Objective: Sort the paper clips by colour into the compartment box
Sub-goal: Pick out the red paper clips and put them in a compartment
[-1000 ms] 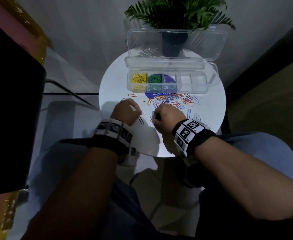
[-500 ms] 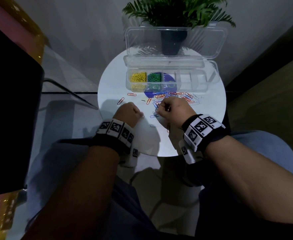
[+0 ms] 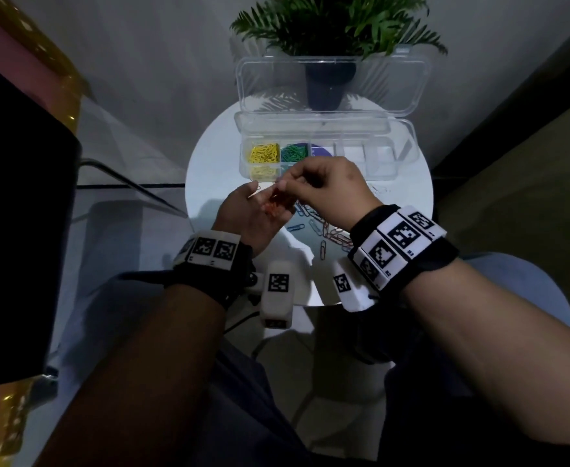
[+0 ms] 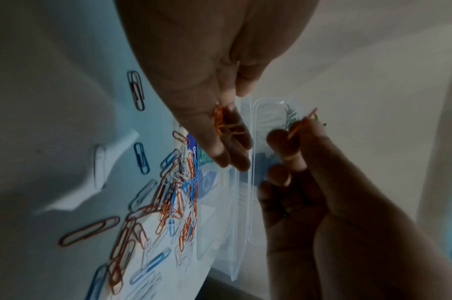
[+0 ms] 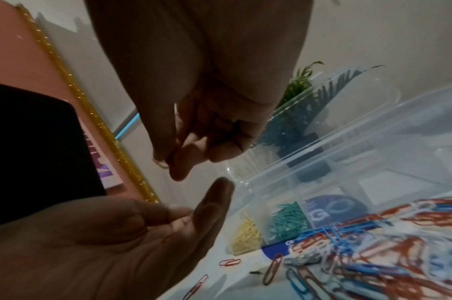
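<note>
- Both hands have lifted off the desk since a second ago, when they rested at the near edge of the clip pile; they now meet in the air just in front of the compartment box.
- Orange paper clips lie bunched in the cupped palm of the left hand, whose fingers are loosely curled around them.
- The right hand pinches one orange clip between thumb and fingertip, just above that palm.
- That clip's long axis is tilted; in the left wrist view its free end points up and away from the palm.
- Yellow clips fill the box's leftmost compartment and green clips the next; the other compartments look empty.
- Blue, orange and white clips remain scattered on the white round desk, under the right wrist.
- Risk, as a judgement: the shallow cupped palm could spill clips if it tips, and a slack pinch could drop the single clip back into the mixed pile.
</note>
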The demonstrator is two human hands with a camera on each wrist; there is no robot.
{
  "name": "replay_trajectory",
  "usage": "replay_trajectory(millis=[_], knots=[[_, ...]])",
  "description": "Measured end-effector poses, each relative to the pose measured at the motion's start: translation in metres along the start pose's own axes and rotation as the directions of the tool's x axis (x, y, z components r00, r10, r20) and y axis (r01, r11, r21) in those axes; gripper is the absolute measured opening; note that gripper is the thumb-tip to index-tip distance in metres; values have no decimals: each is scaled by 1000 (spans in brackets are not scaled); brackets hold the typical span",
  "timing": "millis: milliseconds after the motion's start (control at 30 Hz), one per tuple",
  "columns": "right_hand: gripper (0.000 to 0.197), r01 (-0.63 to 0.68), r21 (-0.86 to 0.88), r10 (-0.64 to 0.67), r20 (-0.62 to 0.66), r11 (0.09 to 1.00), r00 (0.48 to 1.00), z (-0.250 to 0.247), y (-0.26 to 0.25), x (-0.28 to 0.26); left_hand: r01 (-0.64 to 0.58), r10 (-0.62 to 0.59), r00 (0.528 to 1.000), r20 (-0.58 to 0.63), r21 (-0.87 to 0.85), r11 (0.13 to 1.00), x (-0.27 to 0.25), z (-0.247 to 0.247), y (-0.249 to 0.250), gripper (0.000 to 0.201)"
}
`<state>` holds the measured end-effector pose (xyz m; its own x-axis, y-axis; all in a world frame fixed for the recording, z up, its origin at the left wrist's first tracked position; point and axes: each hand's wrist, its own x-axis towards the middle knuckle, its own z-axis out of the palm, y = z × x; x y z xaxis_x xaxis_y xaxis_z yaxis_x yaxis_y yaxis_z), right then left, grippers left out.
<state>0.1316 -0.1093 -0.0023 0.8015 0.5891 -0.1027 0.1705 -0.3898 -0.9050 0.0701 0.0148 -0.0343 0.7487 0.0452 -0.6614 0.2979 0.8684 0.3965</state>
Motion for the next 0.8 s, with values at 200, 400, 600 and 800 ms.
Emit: replay_trajectory(millis=[200, 400, 600, 800], knots=[[16, 45, -175, -50, -25, 984, 998, 3, -3, 9, -14, 20, 994, 104, -62, 998, 3, -4, -1, 61], [13, -59, -305, 46, -49, 951, 998, 8, 28, 6, -166, 161, 983, -88, -55, 985, -2, -18, 27, 49], [26, 93, -600, 129, 316, 795, 940, 49, 38, 8, -227, 214, 970, -117, -117, 967, -3, -29, 43, 50], [26, 123, -710, 163, 321, 694, 933, 67, 40, 20, -234, 228, 965, -127, -39, 971, 0, -25, 45, 45]])
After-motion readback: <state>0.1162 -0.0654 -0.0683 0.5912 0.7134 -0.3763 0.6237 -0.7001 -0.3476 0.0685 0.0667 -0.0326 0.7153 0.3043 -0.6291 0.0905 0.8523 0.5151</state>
